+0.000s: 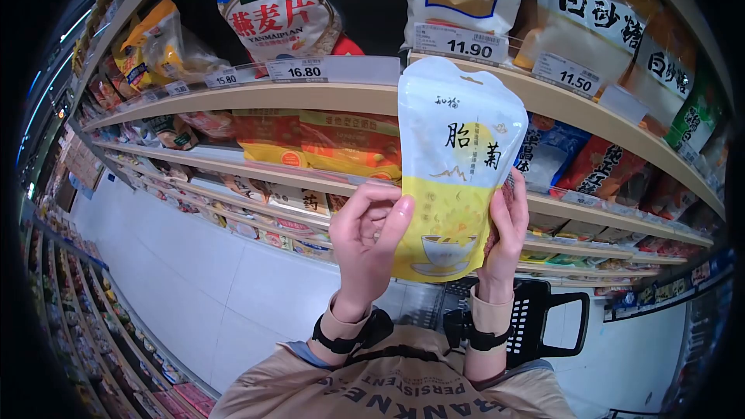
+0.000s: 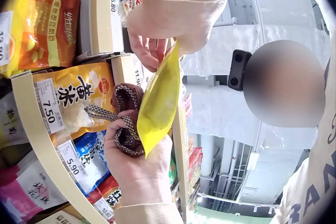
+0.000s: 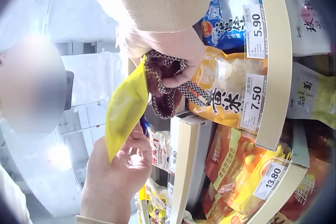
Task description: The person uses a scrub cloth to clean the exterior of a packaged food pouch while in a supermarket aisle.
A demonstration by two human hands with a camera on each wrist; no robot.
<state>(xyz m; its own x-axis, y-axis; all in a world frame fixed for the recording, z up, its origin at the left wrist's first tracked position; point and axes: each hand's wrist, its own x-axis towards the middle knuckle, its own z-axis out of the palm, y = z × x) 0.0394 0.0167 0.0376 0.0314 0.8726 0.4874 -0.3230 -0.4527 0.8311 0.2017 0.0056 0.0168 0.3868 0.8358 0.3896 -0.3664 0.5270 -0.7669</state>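
Note:
A stand-up pouch of chrysanthemum tea [image 1: 458, 178], white above and yellow below with a teacup printed on it, is held upright in front of the shelves. My left hand [image 1: 365, 237] pinches its left edge between thumb and fingers. At the opposite edge my right hand [image 1: 503, 229] grips the pouch. That hand also holds a bunched reddish-brown cloth item with black-and-white checked trim [image 3: 165, 79], mostly hidden behind the pouch in the head view. From the left wrist, the yellow pouch [image 2: 160, 103] shows edge-on, with the cloth [image 2: 127, 98] beside it.
Shelves with price tags curve around in front, bearing an oatmeal bag [image 1: 279, 15], white sugar bags [image 1: 590, 8] and orange soy milk powder bags [image 1: 318, 140]. A black shopping cart or basket [image 1: 543, 322] stands below the right arm. Another shelf row [image 1: 77, 326] runs along the left.

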